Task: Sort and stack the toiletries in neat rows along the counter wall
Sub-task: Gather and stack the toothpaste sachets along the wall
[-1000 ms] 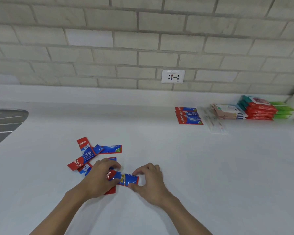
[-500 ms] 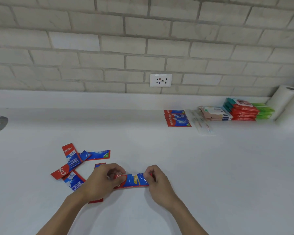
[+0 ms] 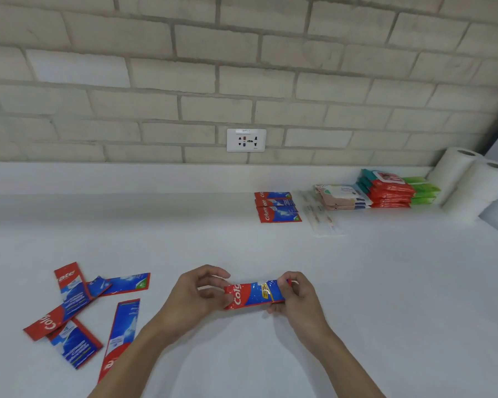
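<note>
I hold a red and blue toothpaste sachet (image 3: 253,294) level above the white counter (image 3: 385,282). My left hand (image 3: 196,294) pinches its left end and my right hand (image 3: 296,294) pinches its right end. Several loose toothpaste sachets (image 3: 78,308) lie scattered at the lower left. A neat pile of toothpaste sachets (image 3: 276,206) sits by the back wall. To its right lie clear-wrapped toothbrushes (image 3: 319,216), a stack of pale wipe packs (image 3: 339,196), red and teal packs (image 3: 388,191) and green packs (image 3: 423,191).
Two white paper rolls (image 3: 472,185) stand in the far right corner. A wall socket (image 3: 246,140) sits in the brick wall above the counter's raised back ledge (image 3: 98,176).
Both hands have lifted the sachet off the scattered pile and carried it to the right. The view has shifted right, so the sink at the left is out of frame.
</note>
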